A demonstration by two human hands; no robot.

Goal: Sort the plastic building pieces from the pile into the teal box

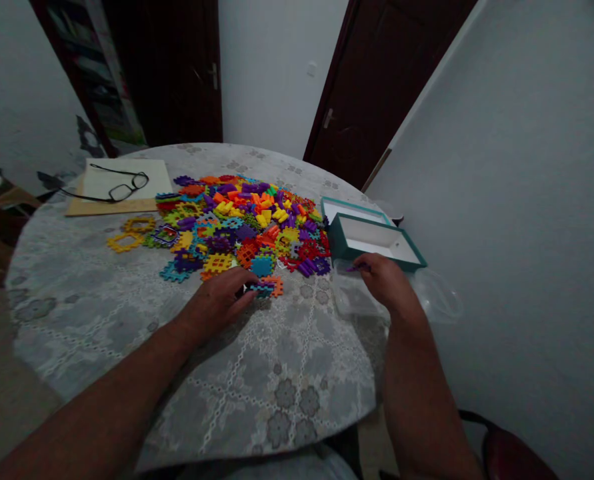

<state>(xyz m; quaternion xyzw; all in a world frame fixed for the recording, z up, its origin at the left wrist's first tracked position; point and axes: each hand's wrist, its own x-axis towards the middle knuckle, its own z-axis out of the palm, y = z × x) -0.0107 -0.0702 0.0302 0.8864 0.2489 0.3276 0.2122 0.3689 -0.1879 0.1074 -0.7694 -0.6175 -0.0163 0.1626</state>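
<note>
A large heap of colourful interlocking plastic pieces (247, 227) covers the middle of the table. At its front edge my left hand (219, 297) has thumb and fingers closed around the left side of a few teal, purple and orange interlocking tiles (269, 288). Just beyond those fingers lies a flat blue square tile (262, 267). My right hand (383, 277) pinches a small purple plastic piece (359, 267) over a clear plastic container (351, 300). Part of the purple piece is hidden by the fingers.
A green box with white inside (377, 241) stands behind my right hand, its lid (351, 210) behind it. A clear lid (437, 297) lies at the right edge. Black-framed glasses (121, 192) rest on paper and a board (111, 208) at the left. A wall (517, 187) borders the right.
</note>
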